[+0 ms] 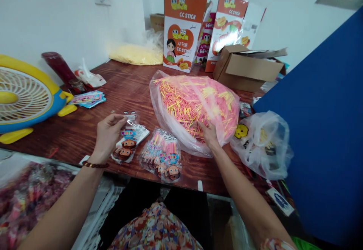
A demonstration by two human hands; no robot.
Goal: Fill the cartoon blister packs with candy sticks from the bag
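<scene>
My left hand [109, 132] pinches the top of a small clear packet [128, 136] printed with cartoon faces, held just above the brown wooden table [93, 125]. My right hand [209, 133] reaches into a large clear plastic bag [195, 106] full of thin pink and yellow sticks; its fingers are buried among the sticks. Between my hands lies a fanned pile of filled packets [163, 155] with the same cartoon faces.
A yellow and blue fan [25, 98] stands at the left. CC Stick cartons [183, 30] and an open cardboard box [246, 66] stand at the back. A crumpled clear bag [262, 144] lies right, beside a blue panel [323, 121]. A tray of wrapped items [25, 197] sits lower left.
</scene>
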